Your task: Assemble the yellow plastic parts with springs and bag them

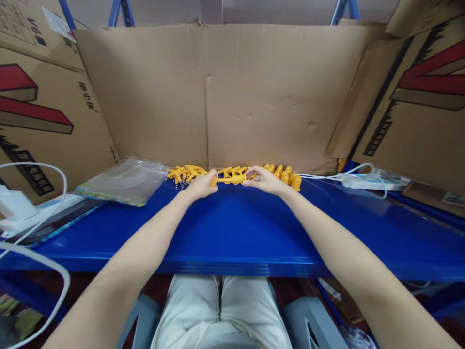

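At the far part of the blue shelf, my left hand [204, 185] is closed around one end of a yellow plastic piece [237, 179] with a thin, ridged stem and a thicker right end. My right hand [264, 180] pinches at the thicker end, its thumb and fingers drawn together. To the left of my left hand lie yellow branched plastic pieces [189, 170] with small metal chains [178, 184]. More yellow branched pieces [232, 171] lie behind, between the hands. Beside my right hand, several rounded yellow parts [290, 177] stand in rows. My fingers hide both ends of the held piece.
A cardboard panel [254, 97] rises behind the blue shelf [232, 228], with boxes [36, 111] at the sides. Clear plastic bags [125, 179] lie left. White power strips [370, 181] and cables [61, 271] are at both sides.
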`<action>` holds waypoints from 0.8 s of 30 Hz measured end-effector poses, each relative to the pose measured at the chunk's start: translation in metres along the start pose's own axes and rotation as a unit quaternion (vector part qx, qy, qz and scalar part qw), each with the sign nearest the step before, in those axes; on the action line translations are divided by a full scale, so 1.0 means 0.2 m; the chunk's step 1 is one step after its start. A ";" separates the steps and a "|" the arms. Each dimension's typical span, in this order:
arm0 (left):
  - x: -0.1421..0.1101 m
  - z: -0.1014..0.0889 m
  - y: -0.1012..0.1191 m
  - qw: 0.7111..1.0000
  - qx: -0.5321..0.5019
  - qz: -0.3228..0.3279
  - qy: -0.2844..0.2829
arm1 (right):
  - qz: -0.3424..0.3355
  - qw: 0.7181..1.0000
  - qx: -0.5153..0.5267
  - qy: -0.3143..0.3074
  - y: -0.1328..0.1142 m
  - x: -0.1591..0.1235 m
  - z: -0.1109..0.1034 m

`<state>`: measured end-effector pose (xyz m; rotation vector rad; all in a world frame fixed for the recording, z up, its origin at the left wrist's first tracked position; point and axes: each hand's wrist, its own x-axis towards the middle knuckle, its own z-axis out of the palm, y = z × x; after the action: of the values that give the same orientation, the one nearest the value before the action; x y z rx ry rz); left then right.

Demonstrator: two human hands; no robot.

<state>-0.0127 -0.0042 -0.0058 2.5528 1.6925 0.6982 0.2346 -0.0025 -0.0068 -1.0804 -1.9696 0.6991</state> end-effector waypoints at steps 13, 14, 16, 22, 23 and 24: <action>0.00 0.00 0.04 1.000 0.003 -0.003 0.002 | 0.189 0.978 0.072 -0.043 -0.06 -0.03 0.00; 0.00 0.00 0.04 1.000 -0.002 -0.003 0.002 | 0.176 0.979 0.081 -0.056 -0.05 -0.03 -0.01; 0.00 0.00 0.03 1.000 -0.007 -0.004 -0.001 | 0.132 0.984 0.099 -0.070 -0.03 -0.03 -0.02; -0.01 -0.03 0.04 1.000 0.021 0.003 0.002 | 0.081 0.986 0.136 -0.049 0.00 -0.02 -0.01; -0.02 -0.04 0.05 1.000 0.027 0.005 0.005 | 0.091 0.985 0.137 -0.054 -0.01 -0.02 -0.01; -0.02 -0.05 0.06 0.999 0.031 0.006 0.006 | 0.102 0.984 0.137 -0.058 -0.02 -0.02 -0.01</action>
<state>-0.0068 -0.0148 0.0039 2.6075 1.7302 0.6727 0.2355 -0.0080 -0.0049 -1.1005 -1.8059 1.1305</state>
